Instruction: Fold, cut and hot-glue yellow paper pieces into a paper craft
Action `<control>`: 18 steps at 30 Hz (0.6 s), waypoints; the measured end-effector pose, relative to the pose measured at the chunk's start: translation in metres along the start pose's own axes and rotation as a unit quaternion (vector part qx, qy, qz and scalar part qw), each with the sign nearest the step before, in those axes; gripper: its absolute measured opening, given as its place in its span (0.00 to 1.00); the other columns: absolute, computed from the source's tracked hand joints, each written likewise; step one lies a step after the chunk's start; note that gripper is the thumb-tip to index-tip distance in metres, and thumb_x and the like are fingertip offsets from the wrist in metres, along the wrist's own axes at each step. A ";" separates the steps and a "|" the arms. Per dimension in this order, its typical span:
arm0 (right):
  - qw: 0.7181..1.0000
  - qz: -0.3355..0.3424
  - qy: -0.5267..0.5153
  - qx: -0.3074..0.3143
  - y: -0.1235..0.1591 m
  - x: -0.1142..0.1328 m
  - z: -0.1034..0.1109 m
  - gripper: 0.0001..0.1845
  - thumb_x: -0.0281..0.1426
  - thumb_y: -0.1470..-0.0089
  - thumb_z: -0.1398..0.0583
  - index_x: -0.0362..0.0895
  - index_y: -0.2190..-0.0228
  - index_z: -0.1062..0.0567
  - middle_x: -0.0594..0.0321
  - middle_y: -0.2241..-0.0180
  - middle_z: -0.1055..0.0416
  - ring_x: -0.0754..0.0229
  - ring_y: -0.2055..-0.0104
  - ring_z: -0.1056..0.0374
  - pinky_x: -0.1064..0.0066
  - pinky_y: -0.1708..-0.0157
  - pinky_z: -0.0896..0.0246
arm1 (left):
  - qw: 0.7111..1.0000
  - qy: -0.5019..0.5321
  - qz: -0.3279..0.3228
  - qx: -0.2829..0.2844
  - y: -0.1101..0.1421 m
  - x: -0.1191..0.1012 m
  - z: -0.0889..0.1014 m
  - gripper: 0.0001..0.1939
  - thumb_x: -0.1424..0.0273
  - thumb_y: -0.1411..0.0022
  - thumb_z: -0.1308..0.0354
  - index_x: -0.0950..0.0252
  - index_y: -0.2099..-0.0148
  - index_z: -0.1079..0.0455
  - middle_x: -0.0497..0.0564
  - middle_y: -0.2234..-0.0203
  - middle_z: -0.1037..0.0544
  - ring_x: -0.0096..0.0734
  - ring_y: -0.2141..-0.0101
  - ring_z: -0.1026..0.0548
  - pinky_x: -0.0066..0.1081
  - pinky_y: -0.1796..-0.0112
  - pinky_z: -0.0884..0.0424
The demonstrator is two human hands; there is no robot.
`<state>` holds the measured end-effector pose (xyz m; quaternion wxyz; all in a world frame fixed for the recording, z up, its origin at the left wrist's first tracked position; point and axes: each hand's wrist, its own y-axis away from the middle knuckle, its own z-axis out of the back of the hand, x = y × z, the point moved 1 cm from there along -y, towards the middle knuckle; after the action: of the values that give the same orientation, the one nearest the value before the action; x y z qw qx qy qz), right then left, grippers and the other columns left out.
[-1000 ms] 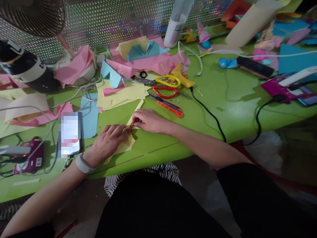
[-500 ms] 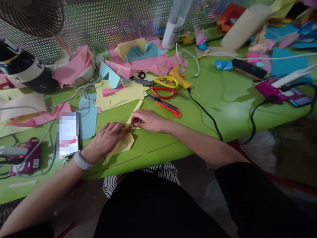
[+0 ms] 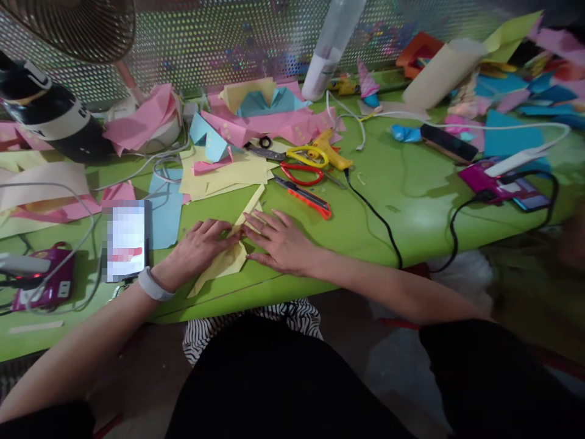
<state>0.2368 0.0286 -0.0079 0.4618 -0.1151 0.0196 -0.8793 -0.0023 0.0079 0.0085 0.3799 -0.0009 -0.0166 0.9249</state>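
Yellow paper (image 3: 228, 263), left fingers (image 3: 218, 228) bent, right fingers (image 3: 259, 225) spread, both touching it

Part of folded yellow paper (image 3: 223, 268) hidden under left hand (image 3: 194, 250) and right hand (image 3: 283, 245); left grip, pinching or pressing, cannot tell. Phone (image 3: 125, 241) screen pixelated, unreadable. Fan (image 3: 77, 27) and clear bottle (image 3: 322, 70) cut off by top edge, dark bottle (image 3: 85, 143) by left. Paper scraps (image 3: 560, 46) at far right cut off, blurred.

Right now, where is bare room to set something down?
Bare table shows between the glue-gun cord and right purple box, less between cutter and right hand. Beyond the cutter, scissors, glue gun and yellow sheets crowd together.
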 end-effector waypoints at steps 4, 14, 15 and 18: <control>1.000 -0.008 0.022 0.001 0.009 -0.005 -0.001 0.38 0.53 0.34 0.53 0.43 0.33 0.41 0.49 0.30 0.48 0.40 0.27 0.56 0.40 0.32 0.57 | 1.000 -0.004 0.004 0.016 -0.001 -0.003 0.004 0.26 0.82 0.33 0.53 0.57 0.38 0.33 0.57 0.48 0.27 0.43 0.51 0.30 0.39 0.54 0.32; 1.000 0.016 0.024 -0.002 0.009 -0.008 -0.004 0.41 0.54 0.34 0.55 0.37 0.34 0.39 0.46 0.31 0.48 0.42 0.27 0.55 0.45 0.31 0.53 | 0.972 0.202 0.099 -0.062 -0.014 0.009 0.018 0.18 0.72 0.33 0.50 0.66 0.45 0.27 0.59 0.55 0.24 0.38 0.57 0.26 0.37 0.55 0.29; 1.000 0.015 0.023 -0.003 0.009 -0.009 -0.005 0.41 0.54 0.34 0.55 0.38 0.34 0.39 0.47 0.31 0.47 0.42 0.27 0.55 0.45 0.31 0.52 | 0.963 0.227 0.134 -0.055 -0.018 0.011 0.022 0.15 0.69 0.34 0.47 0.67 0.50 0.26 0.59 0.58 0.24 0.37 0.60 0.26 0.36 0.58 0.29; 1.000 0.017 0.020 -0.008 0.010 -0.010 -0.006 0.40 0.54 0.34 0.57 0.38 0.35 0.37 0.47 0.32 0.43 0.43 0.28 0.53 0.47 0.32 0.50 | 0.938 0.280 0.200 0.053 -0.035 0.012 0.030 0.13 0.61 0.37 0.44 0.66 0.65 0.27 0.51 0.73 0.24 0.30 0.73 0.29 0.30 0.70 0.35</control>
<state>0.2485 0.0305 -0.0169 0.4756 -0.1005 0.0383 -0.8730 0.0134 0.0402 0.0395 0.1761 -0.2427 0.1399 0.9437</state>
